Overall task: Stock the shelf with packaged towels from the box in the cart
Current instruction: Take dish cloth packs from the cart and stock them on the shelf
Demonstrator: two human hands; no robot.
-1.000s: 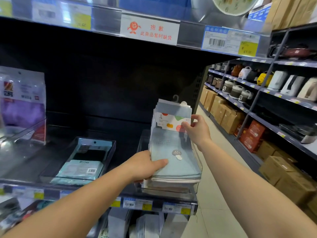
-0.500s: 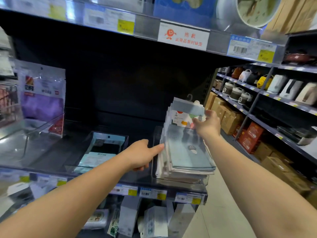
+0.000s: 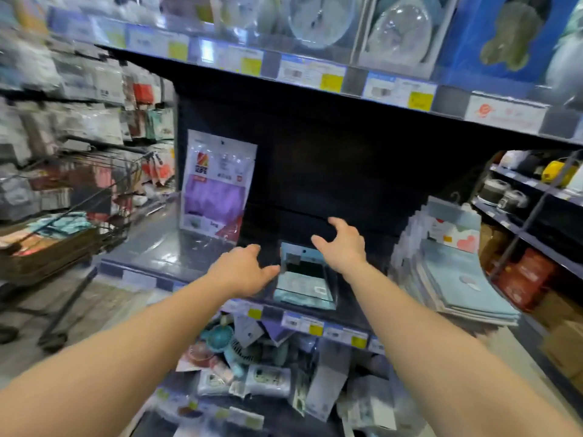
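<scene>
Flanking clear tray (image 3: 328, 287), left hand (image 3: 243, 272), right hand (image 3: 342, 246), packaged towels (image 3: 457, 272) rightward

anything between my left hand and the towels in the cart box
Nothing visible does. The left hand hangs empty over the shelf edge, and the box in the cart sits off to the left across open aisle space.

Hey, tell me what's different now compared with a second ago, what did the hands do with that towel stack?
Both hands let go of the stack of packaged towels, which stays in its clear bin at the shelf's right end. The left hand and right hand have moved left, empty, either side of the clear tray holding one teal pack. The view has swung left, so the cart now shows. The purple pack stands unchanged.
</scene>
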